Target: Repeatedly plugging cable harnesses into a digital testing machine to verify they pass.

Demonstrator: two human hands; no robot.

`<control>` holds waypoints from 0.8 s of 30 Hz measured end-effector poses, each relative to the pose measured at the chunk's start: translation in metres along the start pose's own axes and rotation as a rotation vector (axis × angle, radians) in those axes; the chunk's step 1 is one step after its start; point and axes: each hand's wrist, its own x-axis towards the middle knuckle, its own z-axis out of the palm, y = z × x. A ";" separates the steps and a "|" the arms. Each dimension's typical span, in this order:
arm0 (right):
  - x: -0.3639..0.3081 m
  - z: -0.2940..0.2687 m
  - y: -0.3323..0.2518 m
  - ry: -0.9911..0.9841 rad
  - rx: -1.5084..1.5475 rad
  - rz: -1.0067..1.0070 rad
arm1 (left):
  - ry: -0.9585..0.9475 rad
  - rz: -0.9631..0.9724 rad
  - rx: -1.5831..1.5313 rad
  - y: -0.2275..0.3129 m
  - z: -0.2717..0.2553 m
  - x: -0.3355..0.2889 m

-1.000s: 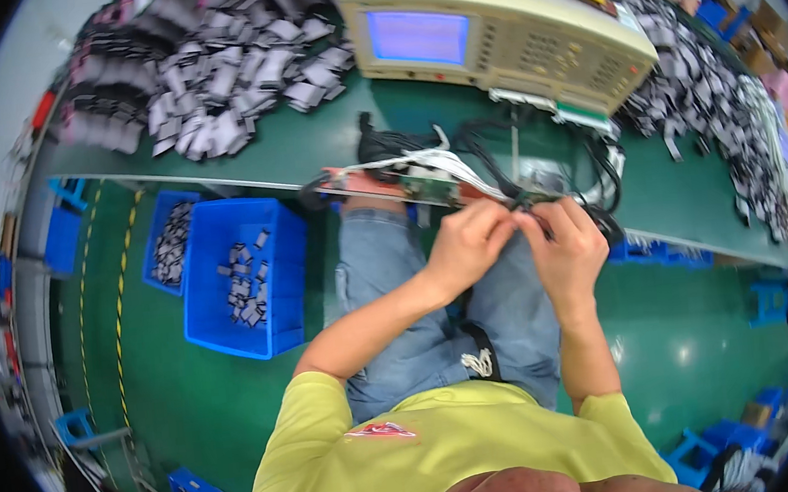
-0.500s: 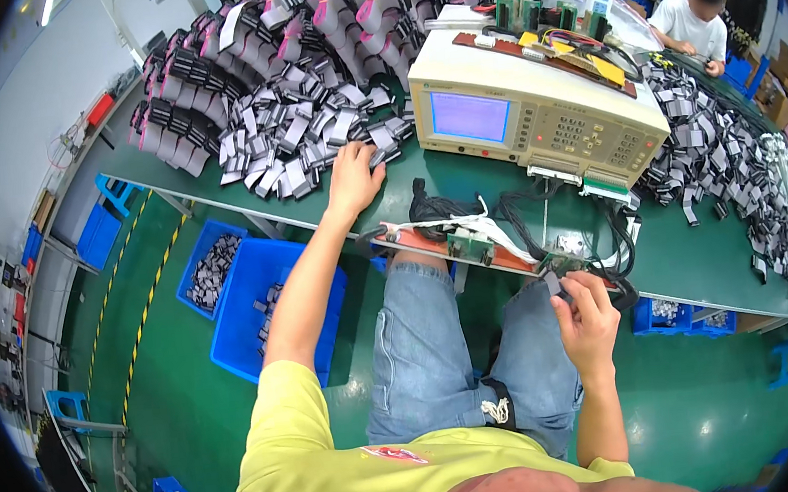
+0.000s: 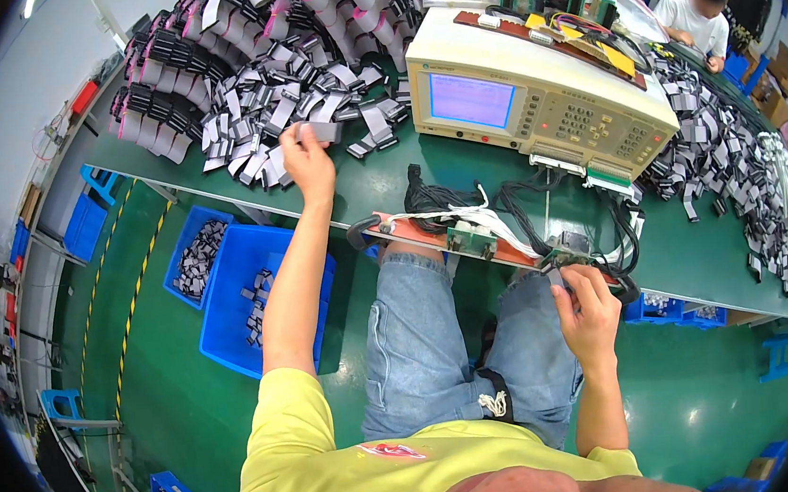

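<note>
At the near edge of a pile of short grey ribbon cables [image 3: 258, 117], my left hand [image 3: 309, 167] pinches one short ribbon cable [image 3: 324, 132] between thumb and fingers. My right hand [image 3: 588, 314] is closed on another grey ribbon cable piece [image 3: 556, 278], partly hidden by the fingers. That piece is at the right end of a test fixture [image 3: 513, 255], an orange strip with green circuit boards along the table's front edge. Whether it is plugged into the board cannot be made out. Black and white wires [image 3: 506, 226] run over the fixture.
A beige bench tester [image 3: 535, 137] with a lit screen stands behind the fixture. Bundled ribbon cables [image 3: 334, 15] are stacked at the back left, and more loose ones [image 3: 696, 131] lie right. Blue bins [image 3: 223, 343] sit below on the left. Another person [image 3: 690, 23] works at the far right.
My left hand has moved left and now holds up a ribbon cable from the pile. My right hand has shifted slightly, its piece still at the fixture's right end.
</note>
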 end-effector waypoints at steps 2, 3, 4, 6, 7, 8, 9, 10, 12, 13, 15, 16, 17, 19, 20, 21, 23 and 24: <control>-0.004 0.000 0.000 -0.008 -0.021 0.022 | 0.063 0.073 -0.071 -0.005 -0.003 0.003; -0.005 0.000 0.000 -0.012 -0.019 0.019 | -0.016 0.039 -0.176 -0.007 -0.004 0.003; -0.006 0.000 0.000 -0.016 -0.019 0.030 | -0.095 0.004 -0.281 -0.008 -0.005 0.003; -0.005 0.000 0.000 -0.027 -0.016 0.035 | -0.187 -0.080 -0.179 -0.007 0.002 -0.001; -0.003 0.000 -0.001 -0.030 -0.038 0.028 | -0.248 -0.087 -0.125 -0.006 0.002 -0.002; -0.002 -0.001 -0.001 -0.032 -0.059 0.021 | -0.309 -0.095 -0.071 -0.006 0.001 -0.003; 0.000 -0.003 -0.001 -0.038 -0.055 0.015 | -0.310 -0.086 -0.089 -0.005 0.001 -0.004; 0.002 -0.006 -0.001 -0.078 -0.087 -0.003 | -0.302 -0.088 -0.085 -0.004 -0.002 -0.004; 0.004 -0.008 -0.001 -0.112 -0.124 -0.013 | -0.321 -0.141 -0.129 -0.002 -0.002 -0.004; 0.004 -0.008 0.000 -0.165 -0.180 -0.048 | -0.305 -0.173 -0.150 0.000 -0.003 -0.005; 0.003 -0.009 0.003 -0.207 -0.256 -0.061 | -0.313 -0.169 -0.074 0.001 0.002 -0.007; 0.002 -0.009 0.004 -0.229 -0.290 -0.073 | -0.313 -0.162 0.006 0.002 0.005 -0.007; 0.001 -0.010 0.006 -0.246 -0.336 -0.068 | -0.325 -0.151 0.136 0.008 0.012 -0.008; 0.000 -0.008 0.007 -0.200 -0.321 -0.094 | -0.332 0.033 0.167 0.005 0.015 -0.010; -0.001 -0.005 0.006 -0.221 -0.299 -0.078 | -0.316 0.108 0.204 -0.011 0.004 -0.004; 0.000 -0.002 0.007 -0.187 -0.295 -0.100 | -0.366 0.091 0.159 -0.015 -0.001 -0.005; -0.002 0.005 0.009 -0.187 -0.276 -0.111 | -0.347 0.098 0.216 -0.029 -0.010 0.004; -0.002 0.008 0.007 -0.188 -0.264 -0.133 | -0.317 0.096 0.117 -0.051 -0.018 0.015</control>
